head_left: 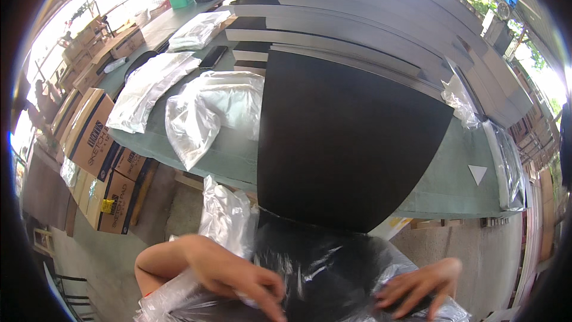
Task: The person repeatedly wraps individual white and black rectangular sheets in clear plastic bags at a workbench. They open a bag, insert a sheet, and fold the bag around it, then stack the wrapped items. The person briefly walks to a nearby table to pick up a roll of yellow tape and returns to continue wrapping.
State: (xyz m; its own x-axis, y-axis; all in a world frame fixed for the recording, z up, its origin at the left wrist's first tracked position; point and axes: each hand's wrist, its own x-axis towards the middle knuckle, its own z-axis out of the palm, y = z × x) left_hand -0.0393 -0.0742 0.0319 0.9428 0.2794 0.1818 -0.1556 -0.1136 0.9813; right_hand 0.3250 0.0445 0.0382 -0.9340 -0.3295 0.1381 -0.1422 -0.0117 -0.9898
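Bagged black sheet is located at the lower centre of the head view, between the wearer and the near edge of the green desk; what supports it from below is hidden. This position appears chosen to keep both sides of the clear film within reach. The left grip rests on the film at the left side, index finger extended; whether its thumb and other fingers pinch the film cannot be told. The right grip is unclenched, fingers spread and lightly bent over the film at the right side, probably to steady it. Directly beyond, a large black board lies on the desk, its near end reaching past the desk edge; this overhang likely makes the end easy to take hold of. Loose clear bags lie left of the board, seemingly for access from that side, and another clear bag hangs below the desk edge. Long grey boards are stacked beyond, presumably to leave the near strip for handling. Cartons stand left of the desk; a white triangular piece lies on the right.
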